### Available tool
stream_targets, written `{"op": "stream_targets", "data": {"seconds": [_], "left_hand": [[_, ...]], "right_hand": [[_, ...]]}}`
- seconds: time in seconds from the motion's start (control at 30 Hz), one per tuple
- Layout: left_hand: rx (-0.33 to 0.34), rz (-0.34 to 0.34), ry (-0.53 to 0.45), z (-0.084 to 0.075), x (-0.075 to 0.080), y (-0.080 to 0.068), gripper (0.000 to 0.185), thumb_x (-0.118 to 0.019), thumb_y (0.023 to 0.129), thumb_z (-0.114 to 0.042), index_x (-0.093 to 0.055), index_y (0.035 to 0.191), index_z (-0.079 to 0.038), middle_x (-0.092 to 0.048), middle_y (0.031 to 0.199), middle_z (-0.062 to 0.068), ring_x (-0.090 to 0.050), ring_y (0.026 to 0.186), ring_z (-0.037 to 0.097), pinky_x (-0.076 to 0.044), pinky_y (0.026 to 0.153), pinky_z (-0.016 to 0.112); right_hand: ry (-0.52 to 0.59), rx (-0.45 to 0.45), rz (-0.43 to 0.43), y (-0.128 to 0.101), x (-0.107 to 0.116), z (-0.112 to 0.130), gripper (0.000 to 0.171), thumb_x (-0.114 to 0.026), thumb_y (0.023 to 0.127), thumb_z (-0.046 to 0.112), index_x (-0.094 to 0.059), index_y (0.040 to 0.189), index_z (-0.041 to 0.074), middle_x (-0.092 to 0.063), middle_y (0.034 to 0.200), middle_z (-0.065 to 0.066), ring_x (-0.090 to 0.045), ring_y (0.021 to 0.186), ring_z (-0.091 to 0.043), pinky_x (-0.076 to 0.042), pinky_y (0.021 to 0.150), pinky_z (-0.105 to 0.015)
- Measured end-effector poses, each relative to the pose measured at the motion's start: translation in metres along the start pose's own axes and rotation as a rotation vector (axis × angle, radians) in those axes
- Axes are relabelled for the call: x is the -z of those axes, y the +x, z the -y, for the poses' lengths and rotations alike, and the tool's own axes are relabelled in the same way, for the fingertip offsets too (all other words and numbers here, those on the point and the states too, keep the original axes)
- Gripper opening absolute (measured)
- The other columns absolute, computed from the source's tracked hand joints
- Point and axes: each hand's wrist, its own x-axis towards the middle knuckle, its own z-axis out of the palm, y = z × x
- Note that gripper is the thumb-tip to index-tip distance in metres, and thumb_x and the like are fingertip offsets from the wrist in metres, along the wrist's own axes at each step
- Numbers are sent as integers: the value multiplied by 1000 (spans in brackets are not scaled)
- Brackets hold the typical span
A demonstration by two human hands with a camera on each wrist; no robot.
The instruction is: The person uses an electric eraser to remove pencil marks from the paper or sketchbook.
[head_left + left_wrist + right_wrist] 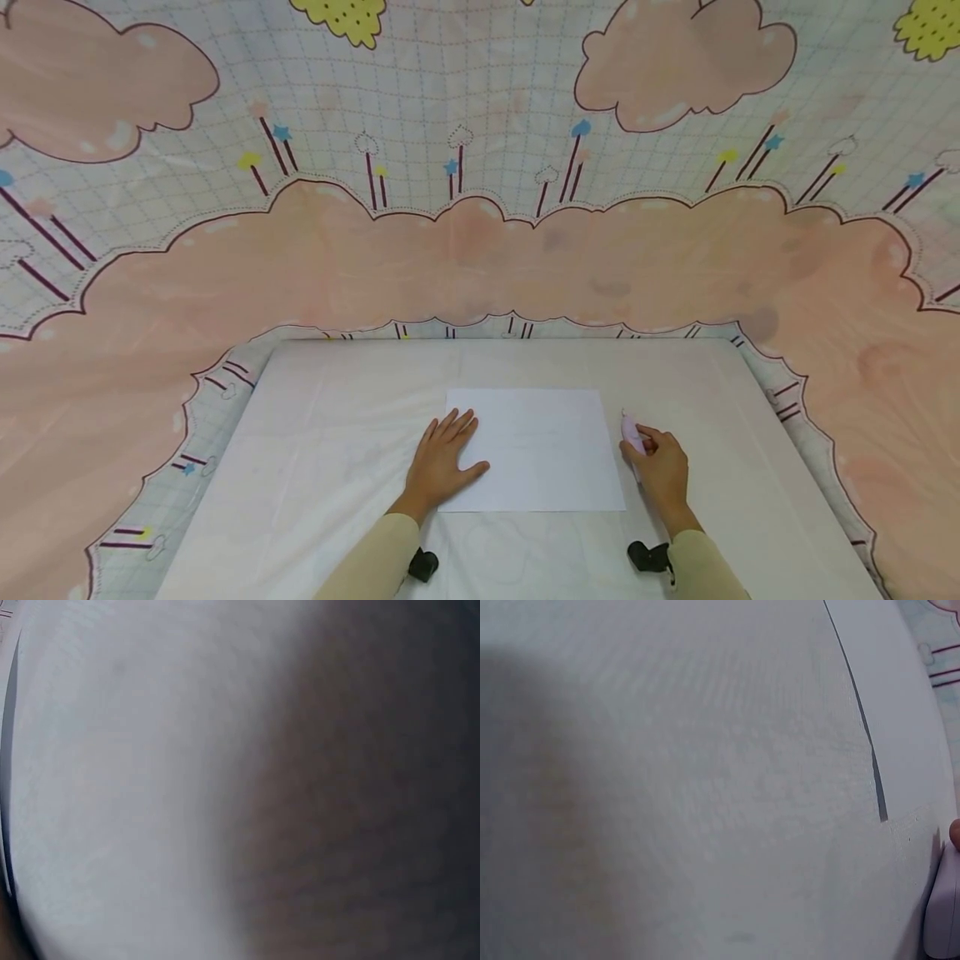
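Note:
A blank white sheet of paper (543,450) lies on the white-covered table in the head view. My left hand (441,462) rests flat over its left edge, fingers spread and thumb reaching onto the sheet. Just beyond the right edge, my right hand (663,471) pinches a slim pale lilac tool (631,432) between thumb and fingers, its small thin tip pointing away from me. The right wrist view catches the rounded body of this lilac tool (943,907) and part of the paper (892,712). Blur and a dark shape fill much of the left wrist view.
The white table (337,392) extends around the sheet on all sides. A patterned cloth (517,267) with clouds hangs behind and beside it. Black wrist devices, one on the left (423,565) and one on the right (648,557), sit by the sleeves.

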Motion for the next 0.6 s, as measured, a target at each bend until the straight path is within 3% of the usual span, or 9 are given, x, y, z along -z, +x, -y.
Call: {"op": "stream_targets", "data": {"seconds": [0.2, 0.47, 0.6], "left_hand": [[7, -46, -48, 0, -1, -1, 78, -56, 89, -64, -43, 150, -17, -39, 157, -3, -26, 149, 22, -17, 123, 46], [12, -139, -278, 7, 2, -2, 69, -67, 88, -44, -48, 147, -13, -45, 152, 9, -33, 145, 33, -20, 120, 55], [0, -150, -253, 11, 12, 1, 66, -69, 89, -41, -50, 145, -12, -47, 151, 9, -35, 143, 34, -22, 118, 58]], "right_hand": [[2, -1, 10, 1, 2, 2, 42, -82, 77, 14, -71, 115, -3, -60, 83, -12, -51, 74, -17, -40, 59, -20], [-2, -32, 147, 3, 11, 9, 52, -79, 83, 20, -63, 126, -4, -58, 93, -15, -53, 85, -24, -44, 65, -21], [-47, 29, 165, 8, 17, 15, 50, -76, 86, 24, -63, 127, -2, -59, 95, -13, -54, 86, -23, -46, 69, -24]]}}
